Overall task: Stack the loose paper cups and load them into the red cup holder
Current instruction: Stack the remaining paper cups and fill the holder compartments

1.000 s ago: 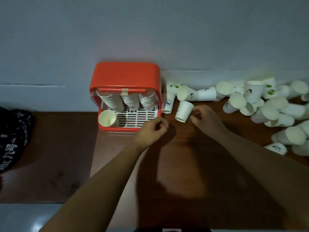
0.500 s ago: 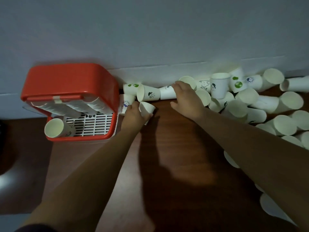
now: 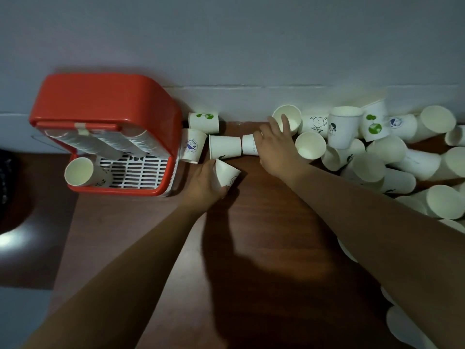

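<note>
The red cup holder stands at the left against the wall, with three stacks of cups hanging inside and one loose cup lying on its white grille. My left hand grips a white paper cup just right of the holder. My right hand reaches over a cup lying on its side, fingers spread toward the pile. Another lying cup sits between my hands.
A large pile of loose paper cups fills the right side along the grey wall. Two printed cups lie beside the holder. The brown wooden table stretches toward me. A dark object lies at the far left.
The view shifted right, then settled. My left hand has taken hold of a cup near the holder and drawn it back. My right hand moved from the table's middle onto the cups by the wall.
</note>
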Motion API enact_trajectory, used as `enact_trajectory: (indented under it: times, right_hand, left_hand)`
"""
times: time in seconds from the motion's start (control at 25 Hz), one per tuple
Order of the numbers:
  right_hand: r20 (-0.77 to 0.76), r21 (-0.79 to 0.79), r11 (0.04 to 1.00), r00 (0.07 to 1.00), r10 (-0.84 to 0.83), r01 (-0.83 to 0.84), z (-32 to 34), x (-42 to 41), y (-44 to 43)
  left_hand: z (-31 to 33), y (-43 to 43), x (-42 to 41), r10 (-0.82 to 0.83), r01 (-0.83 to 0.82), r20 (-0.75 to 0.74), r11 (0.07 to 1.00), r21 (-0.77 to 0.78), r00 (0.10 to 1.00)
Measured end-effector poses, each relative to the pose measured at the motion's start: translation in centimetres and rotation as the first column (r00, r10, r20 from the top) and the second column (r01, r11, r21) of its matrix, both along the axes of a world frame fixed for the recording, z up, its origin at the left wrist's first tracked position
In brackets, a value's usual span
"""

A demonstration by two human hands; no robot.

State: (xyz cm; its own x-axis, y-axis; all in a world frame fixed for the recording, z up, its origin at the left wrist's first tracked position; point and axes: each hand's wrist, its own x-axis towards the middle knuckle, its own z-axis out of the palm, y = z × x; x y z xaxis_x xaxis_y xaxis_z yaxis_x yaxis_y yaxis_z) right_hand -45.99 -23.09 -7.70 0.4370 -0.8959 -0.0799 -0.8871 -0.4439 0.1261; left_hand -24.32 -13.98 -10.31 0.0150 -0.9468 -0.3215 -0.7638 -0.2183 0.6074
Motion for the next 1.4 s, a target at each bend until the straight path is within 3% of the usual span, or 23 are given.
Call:
enact_trajectory:
  times: [0.2,0.32,0.44,0.52,0.68,0.84,1.0,1.2,1.4]
  right_hand:
    - [-0.029,0.144,0.987,0.997,-0.071,0.074,0.6,-0.8,3.7]
    - [0.098,0.254,0.955,0.978,-0.185,0.155,2.4,-1.0,6.7]
    - [0.420,0.469,0.851,0.788,-0.449,0.235,5.7,-0.5,9.1]
    - [0.531,0.550,0.813,0.673,-0.515,0.189,8.2,0.9,10.3]
    - [0.667,0.593,0.802,0.519,-0.534,0.063,12.7,6.6,11.1]
    - [0.676,0.692,0.722,0.334,-0.657,0.019,15.6,13.9,11.3]
    - [0.641,0.737,0.676,0.348,-0.685,-0.028,17.3,20.4,11.1]
    - [0.659,0.666,0.743,0.419,-0.625,0.061,16.7,26.2,10.6]
    - [0.745,0.589,0.802,0.314,-0.588,0.104,14.5,29.4,10.6]
  left_hand:
    - [3.0,3.0,1.7,0.082,-0.094,-0.234,0.995,-0.038,0.969]
    - [6.1,4.9,3.3,0.154,-0.184,-0.392,0.982,-0.039,0.907]
    - [9.3,6.6,5.5,0.196,-0.236,-0.429,0.971,-0.042,0.882]
    - [11.5,7.6,7.8,0.227,-0.292,-0.435,0.953,-0.087,0.871]
    - [14.9,8.5,13.2,0.247,-0.347,-0.449,0.925,-0.156,0.859]
    - [16.6,8.8,19.1,0.295,-0.423,-0.468,0.885,-0.195,0.833]
    - [16.3,8.2,25.2,0.333,-0.474,-0.465,0.850,-0.228,0.820]
    - [14.0,6.5,30.1,0.300,-0.435,-0.451,0.870,-0.231,0.841]
    - [11.0,4.9,32.1,0.236,-0.361,-0.410,0.895,-0.261,0.881]
